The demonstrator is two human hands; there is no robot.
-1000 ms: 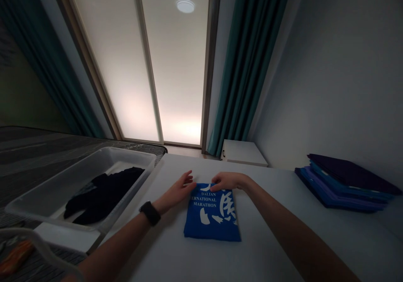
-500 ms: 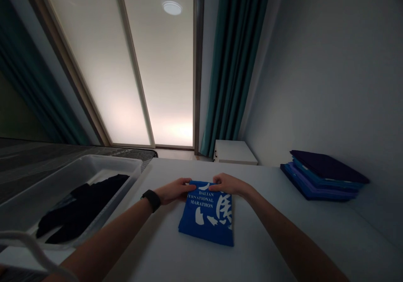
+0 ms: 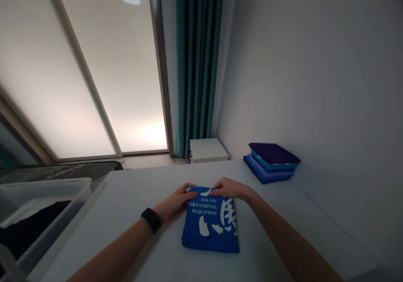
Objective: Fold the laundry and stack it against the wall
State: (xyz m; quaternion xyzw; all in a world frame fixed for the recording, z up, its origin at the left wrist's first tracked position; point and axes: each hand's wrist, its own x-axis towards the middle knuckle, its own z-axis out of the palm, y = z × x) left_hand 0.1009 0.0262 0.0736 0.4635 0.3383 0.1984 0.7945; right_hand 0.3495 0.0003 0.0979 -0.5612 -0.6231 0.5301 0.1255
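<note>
A folded blue T-shirt (image 3: 210,240) with white lettering reading "DALIAN", "MARATHON" and a large white character lies before me on the white table (image 3: 138,215). My left hand (image 3: 179,200) pinches its far left corner, thumb on top and fingers partly hidden beneath. At the far edge, right of the left hand, my right hand (image 3: 231,189) grips the cloth with the thumb on top; its other fingertips are mostly out of sight. On my left wrist is a black watch or band (image 3: 151,220).
A stack of folded dark purple and blue clothes (image 3: 272,164) stands at the right by the wall. On the left is a translucent plastic bin (image 3: 78,189) with dark clothing (image 3: 37,227) inside. Past the table's far edge are a small white cabinet (image 3: 208,150) and a teal curtain (image 3: 198,63).
My view has turned to the right, so the bin slides toward the left edge and the stack nearer the middle. Both hands keep the same hold on the blue T-shirt.
</note>
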